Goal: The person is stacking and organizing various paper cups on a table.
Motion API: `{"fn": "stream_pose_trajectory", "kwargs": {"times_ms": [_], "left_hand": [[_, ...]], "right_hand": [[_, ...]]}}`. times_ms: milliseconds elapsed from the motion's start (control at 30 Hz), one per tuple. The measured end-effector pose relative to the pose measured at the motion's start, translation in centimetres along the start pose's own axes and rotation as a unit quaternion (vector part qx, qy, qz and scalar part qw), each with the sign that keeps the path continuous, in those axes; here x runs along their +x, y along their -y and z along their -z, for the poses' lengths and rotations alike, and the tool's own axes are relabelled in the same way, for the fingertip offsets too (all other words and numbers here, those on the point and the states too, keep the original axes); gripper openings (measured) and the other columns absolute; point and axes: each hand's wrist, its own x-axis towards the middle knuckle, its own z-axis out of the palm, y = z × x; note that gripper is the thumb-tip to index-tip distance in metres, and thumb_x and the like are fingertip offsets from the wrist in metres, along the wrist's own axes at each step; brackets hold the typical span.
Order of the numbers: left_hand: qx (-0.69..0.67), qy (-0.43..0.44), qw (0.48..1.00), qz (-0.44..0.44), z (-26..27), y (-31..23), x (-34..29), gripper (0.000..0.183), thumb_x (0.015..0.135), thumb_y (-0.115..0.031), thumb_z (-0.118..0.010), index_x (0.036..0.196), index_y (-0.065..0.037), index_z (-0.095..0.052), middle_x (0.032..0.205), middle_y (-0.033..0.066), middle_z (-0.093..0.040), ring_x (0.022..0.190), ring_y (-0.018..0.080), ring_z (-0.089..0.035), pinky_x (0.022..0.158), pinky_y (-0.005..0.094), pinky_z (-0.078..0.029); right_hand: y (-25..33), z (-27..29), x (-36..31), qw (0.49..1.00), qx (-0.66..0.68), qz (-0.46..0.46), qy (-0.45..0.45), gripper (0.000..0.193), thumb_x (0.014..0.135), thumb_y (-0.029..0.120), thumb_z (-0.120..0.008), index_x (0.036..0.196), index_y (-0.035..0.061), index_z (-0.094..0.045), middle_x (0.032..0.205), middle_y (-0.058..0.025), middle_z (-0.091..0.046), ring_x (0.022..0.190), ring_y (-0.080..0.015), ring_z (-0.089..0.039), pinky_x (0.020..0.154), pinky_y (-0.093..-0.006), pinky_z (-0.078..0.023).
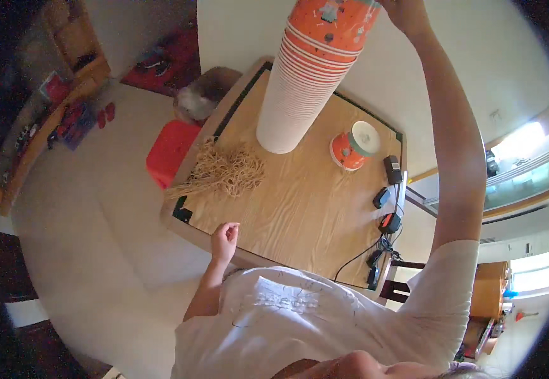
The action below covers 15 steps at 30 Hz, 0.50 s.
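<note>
A tall stack of paper cups (309,85) stands on the wooden table (299,208), rims downward and leaning slightly in this view. Its top cup is orange with small printed figures; below it show mostly white rims. My right hand (407,14), arm raised high, grips the top cup near the picture's upper edge, where some fingertips are cut off. By the table's near left edge, my left hand (224,242) is loosely closed, with nothing visible in it. Just beyond lies a tangled heap of thin tan strands (227,169), like string or rubber bands; I cannot tell which.
Toward the back right sit orange cups (348,153), one tipped with its pale round end (365,138) showing. Black adapters (392,169) and tangled cables (385,242) line the right edge. Left of the table are a red stool (172,151) and a bin (198,101).
</note>
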Motion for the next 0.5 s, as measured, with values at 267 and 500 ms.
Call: {"fn": "stream_pose_trajectory", "kwargs": {"times_ms": [267,500], "left_hand": [[-0.024,0.001,0.998,-0.064,-0.3,-0.3,0.0,0.008,0.076,-0.006,-0.060,0.083,-0.007,-0.061,0.072,0.0052,-0.057,0.054,0.0145,-0.053,0.051,0.0274,-0.043],[-0.026,-0.006,0.999,-0.038,0.6,0.8,-0.9,0.006,0.076,-0.006,-0.059,0.082,-0.006,-0.062,0.071,0.0051,-0.058,0.054,0.0138,-0.053,0.051,0.0265,-0.043]], "right_hand": [[0.8,1.5,1.7,0.997,-0.032,-0.022,0.071,0.008,0.073,0.007,-0.062,0.079,0.0016,-0.063,0.075,-0.0084,-0.064,0.070,-0.0168,-0.060,0.066,-0.0313,-0.048],[0.9,3.5,3.4,0.997,-0.024,-0.055,0.051,0.009,0.076,0.010,-0.061,0.080,0.0027,-0.064,0.077,-0.0073,-0.065,0.074,-0.0151,-0.060,0.071,-0.0310,-0.049]]}}
